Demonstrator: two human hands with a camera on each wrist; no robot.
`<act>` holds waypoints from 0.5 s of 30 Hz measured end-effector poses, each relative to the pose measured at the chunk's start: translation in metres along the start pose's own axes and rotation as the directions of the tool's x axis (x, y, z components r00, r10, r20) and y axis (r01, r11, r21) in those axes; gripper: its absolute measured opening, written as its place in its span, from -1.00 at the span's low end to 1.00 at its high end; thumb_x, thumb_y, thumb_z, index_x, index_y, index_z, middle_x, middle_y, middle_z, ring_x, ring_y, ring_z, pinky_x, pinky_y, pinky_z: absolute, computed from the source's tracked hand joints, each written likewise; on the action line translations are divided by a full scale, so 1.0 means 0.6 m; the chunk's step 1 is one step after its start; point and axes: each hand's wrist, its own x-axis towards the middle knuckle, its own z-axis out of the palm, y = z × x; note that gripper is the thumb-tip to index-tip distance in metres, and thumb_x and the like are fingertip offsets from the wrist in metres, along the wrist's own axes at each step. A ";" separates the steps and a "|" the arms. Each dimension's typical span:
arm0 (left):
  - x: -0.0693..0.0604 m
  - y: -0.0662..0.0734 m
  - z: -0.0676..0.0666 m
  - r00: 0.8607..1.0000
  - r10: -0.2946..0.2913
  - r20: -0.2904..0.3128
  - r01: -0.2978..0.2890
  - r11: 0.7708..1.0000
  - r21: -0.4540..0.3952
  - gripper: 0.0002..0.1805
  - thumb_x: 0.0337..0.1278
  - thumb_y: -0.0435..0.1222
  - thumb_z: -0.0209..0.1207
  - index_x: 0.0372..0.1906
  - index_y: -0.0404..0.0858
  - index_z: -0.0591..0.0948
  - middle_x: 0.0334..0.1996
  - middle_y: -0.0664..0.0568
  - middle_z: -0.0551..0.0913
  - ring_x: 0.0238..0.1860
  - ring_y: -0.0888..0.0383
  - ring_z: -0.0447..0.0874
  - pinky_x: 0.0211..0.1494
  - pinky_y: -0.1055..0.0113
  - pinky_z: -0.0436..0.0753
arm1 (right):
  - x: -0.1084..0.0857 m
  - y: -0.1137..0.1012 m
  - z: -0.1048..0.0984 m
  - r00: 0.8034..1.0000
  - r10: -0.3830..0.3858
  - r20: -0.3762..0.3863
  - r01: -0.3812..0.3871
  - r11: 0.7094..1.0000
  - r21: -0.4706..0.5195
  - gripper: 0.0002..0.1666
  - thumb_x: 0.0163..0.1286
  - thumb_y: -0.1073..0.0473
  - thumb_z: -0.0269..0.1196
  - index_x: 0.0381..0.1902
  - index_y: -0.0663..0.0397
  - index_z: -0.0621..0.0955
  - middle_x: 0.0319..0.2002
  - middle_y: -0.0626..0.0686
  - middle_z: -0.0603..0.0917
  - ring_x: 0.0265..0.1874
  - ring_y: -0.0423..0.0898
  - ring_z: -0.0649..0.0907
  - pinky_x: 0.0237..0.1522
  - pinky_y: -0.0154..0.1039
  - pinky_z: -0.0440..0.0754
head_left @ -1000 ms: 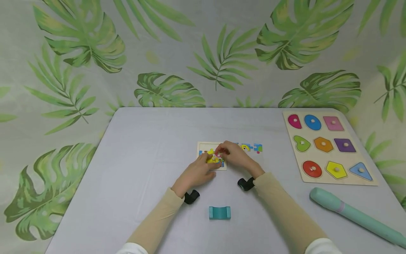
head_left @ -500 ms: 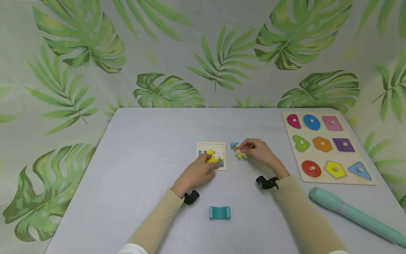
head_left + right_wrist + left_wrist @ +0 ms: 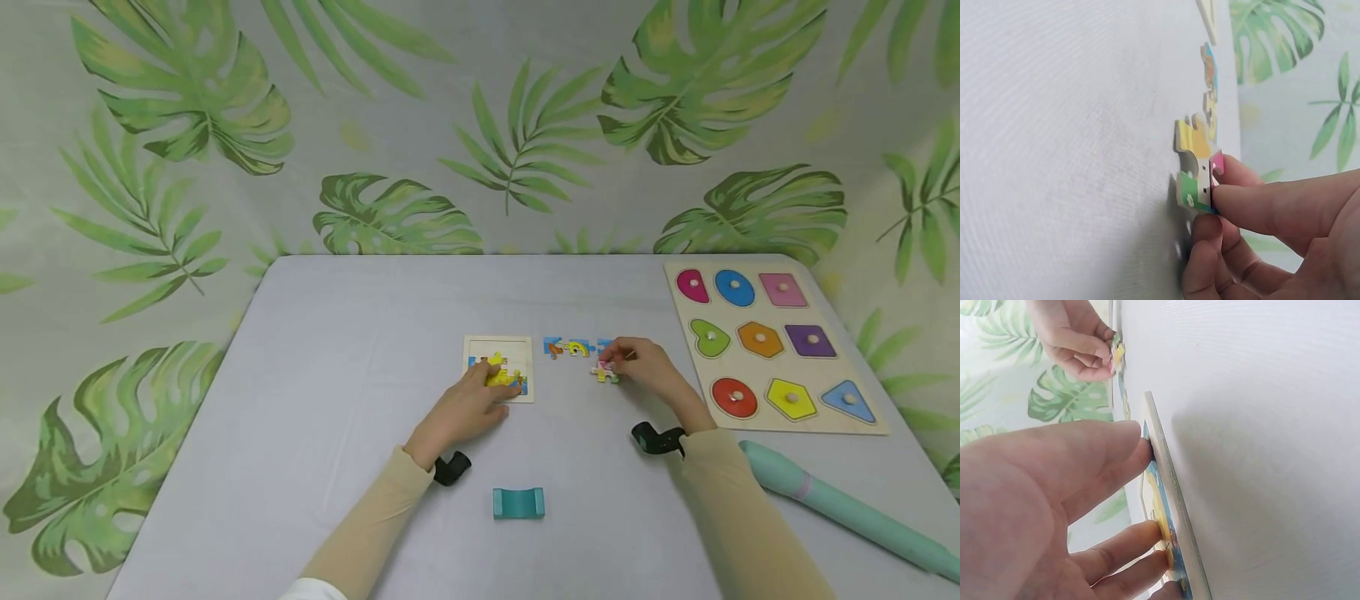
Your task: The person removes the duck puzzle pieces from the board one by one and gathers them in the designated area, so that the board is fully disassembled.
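Note:
My left hand [image 3: 465,412] rests on a small wooden jigsaw tray [image 3: 497,347], its fingertips on the yellow and blue pieces fitted in the tray's lower part. In the left wrist view those fingers [image 3: 1129,544] press lightly down, fairly straight. To the right, my right hand [image 3: 649,372] pinches a jigsaw piece [image 3: 1196,167] between thumb and fingers, tilted near the table. That piece is yellow, green, white and pink. Just behind it lie loose jigsaw pieces in a row: a blue and brown one [image 3: 552,347], a yellow one [image 3: 577,348] and a blue one [image 3: 602,343], partly hidden.
A pegged shape board [image 3: 723,367] with coloured knobbed shapes lies at the right. In front of it is a long mint-green stick-like object [image 3: 855,512]. A teal curved block [image 3: 518,503] sits near the table's front. Dark cameras [image 3: 657,438] are strapped to both wrists.
My right hand has moved right from the tray to the loose pieces, and now pinches a pink and yellow piece beside them. My left hand has stayed on the tray.

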 end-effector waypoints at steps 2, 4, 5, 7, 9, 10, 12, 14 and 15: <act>0.000 0.001 0.000 1.000 0.002 -0.004 -0.002 1.000 -0.003 -0.62 0.31 -0.22 0.14 0.21 -0.05 0.58 0.30 -0.24 0.31 0.42 -0.16 0.05 0.25 0.01 0.39 | 0.002 0.003 0.002 1.000 -0.007 -0.012 0.006 1.000 -0.024 -0.84 0.27 0.43 0.13 -0.23 0.26 0.63 -0.36 0.09 0.50 -0.29 0.04 0.46 -0.35 -0.20 0.42; -0.001 0.002 -0.001 1.000 0.004 -0.009 -0.004 1.000 -0.008 -0.62 0.31 -0.22 0.14 0.21 -0.06 0.58 0.29 -0.24 0.31 0.41 -0.17 0.05 0.25 0.01 0.39 | 0.003 0.004 0.005 0.999 -0.023 -0.029 0.022 0.998 -0.062 -0.83 0.26 0.46 0.13 -0.26 0.25 0.64 -0.38 0.08 0.49 -0.28 0.05 0.46 -0.31 -0.16 0.41; -0.002 0.003 0.000 1.000 0.007 -0.012 -0.007 1.000 -0.011 -0.62 0.31 -0.22 0.14 0.21 -0.06 0.58 0.29 -0.24 0.31 0.41 -0.17 0.05 0.25 0.01 0.39 | 0.003 0.003 0.006 0.999 -0.039 -0.036 0.036 0.996 -0.083 -0.83 0.24 0.47 0.13 -0.28 0.25 0.64 -0.39 0.09 0.49 -0.29 0.06 0.46 -0.29 -0.14 0.41; -0.003 0.003 0.000 1.000 0.010 -0.018 -0.011 1.000 -0.013 -0.62 0.31 -0.22 0.14 0.21 -0.07 0.57 0.28 -0.25 0.31 0.41 -0.17 0.06 0.25 0.01 0.39 | 0.002 0.003 0.008 0.996 -0.069 -0.052 0.062 0.990 -0.127 -0.83 0.23 0.49 0.14 -0.31 0.25 0.64 -0.40 0.10 0.49 -0.30 0.07 0.47 -0.26 -0.11 0.42; -0.004 0.002 0.001 1.000 0.018 -0.026 -0.018 1.000 -0.012 -0.61 0.31 -0.22 0.14 0.22 -0.08 0.57 0.27 -0.26 0.31 0.40 -0.16 0.09 0.24 0.02 0.40 | 0.002 0.002 0.010 0.993 -0.097 -0.063 0.085 0.982 -0.170 -0.85 0.22 0.49 0.16 -0.33 0.24 0.63 -0.40 0.11 0.49 -0.32 0.07 0.47 -0.26 -0.09 0.44; -0.004 0.002 0.002 0.999 0.022 -0.029 -0.022 1.000 -0.009 -0.61 0.31 -0.23 0.15 0.22 -0.08 0.57 0.27 -0.27 0.31 0.39 -0.15 0.11 0.24 0.03 0.40 | 0.002 0.002 0.011 0.992 -0.106 -0.066 0.092 0.977 -0.191 -0.86 0.23 0.49 0.17 -0.34 0.23 0.62 -0.40 0.12 0.49 -0.33 0.07 0.47 -0.27 -0.09 0.45; -0.005 0.000 0.004 0.999 0.033 -0.035 -0.033 0.999 -0.005 -0.60 0.30 -0.23 0.15 0.23 -0.09 0.56 0.27 -0.29 0.29 0.37 -0.13 0.16 0.23 0.05 0.42 | 0.002 0.003 0.013 0.991 -0.113 -0.069 0.095 0.970 -0.221 -0.87 0.23 0.48 0.19 -0.34 0.21 0.61 -0.41 0.12 0.49 -0.36 0.05 0.46 -0.31 -0.10 0.44; -0.007 -0.003 0.006 0.999 0.039 -0.032 -0.040 0.999 -0.011 -0.58 0.31 -0.23 0.14 0.25 -0.08 0.54 0.28 -0.30 0.27 0.35 -0.11 0.19 0.23 0.07 0.41 | 0.002 0.004 0.015 0.991 -0.115 -0.064 0.097 0.967 -0.236 -0.88 0.24 0.47 0.19 -0.34 0.20 0.59 -0.41 0.12 0.48 -0.39 0.04 0.45 -0.34 -0.11 0.44; -0.008 -0.005 0.006 0.999 0.042 -0.030 -0.043 0.999 -0.015 -0.58 0.31 -0.23 0.14 0.26 -0.08 0.53 0.28 -0.30 0.26 0.35 -0.10 0.19 0.24 0.09 0.41 | 0.002 0.005 0.015 0.992 -0.113 -0.062 0.096 0.966 -0.240 -0.88 0.24 0.46 0.19 -0.33 0.19 0.59 -0.41 0.12 0.48 -0.39 0.04 0.45 -0.35 -0.12 0.43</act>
